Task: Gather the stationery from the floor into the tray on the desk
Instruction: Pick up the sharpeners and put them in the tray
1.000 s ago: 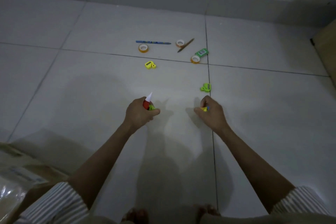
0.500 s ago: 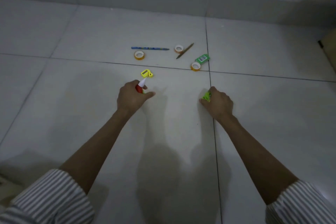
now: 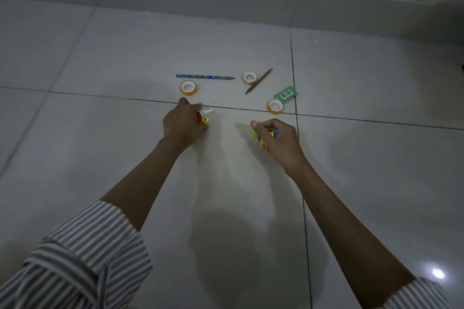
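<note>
My left hand (image 3: 182,124) grips a red glue tube with a white tip (image 3: 206,112) and a small yellow sharpener (image 3: 205,120), low over the floor. My right hand (image 3: 278,137) holds several small items: a green piece (image 3: 255,134), an orange-yellow piece (image 3: 263,144) and a blue-yellow piece (image 3: 275,133). Beyond the hands lie a blue pencil (image 3: 204,77), a brown pencil (image 3: 258,81), three tape rolls (image 3: 187,87) (image 3: 249,78) (image 3: 275,106) and a green eraser (image 3: 286,94). The tray and desk are out of view.
White tiled floor (image 3: 125,57) with dark grout lines runs to a low wall base (image 3: 226,0) at the back. A bright light reflection (image 3: 438,273) shows on the tile at lower right. My striped sleeves fill the bottom corners.
Both hands have moved forward. The yellow sharpener that lay on the floor is now in my left hand, and the green piece by the grout line is in my right hand.
</note>
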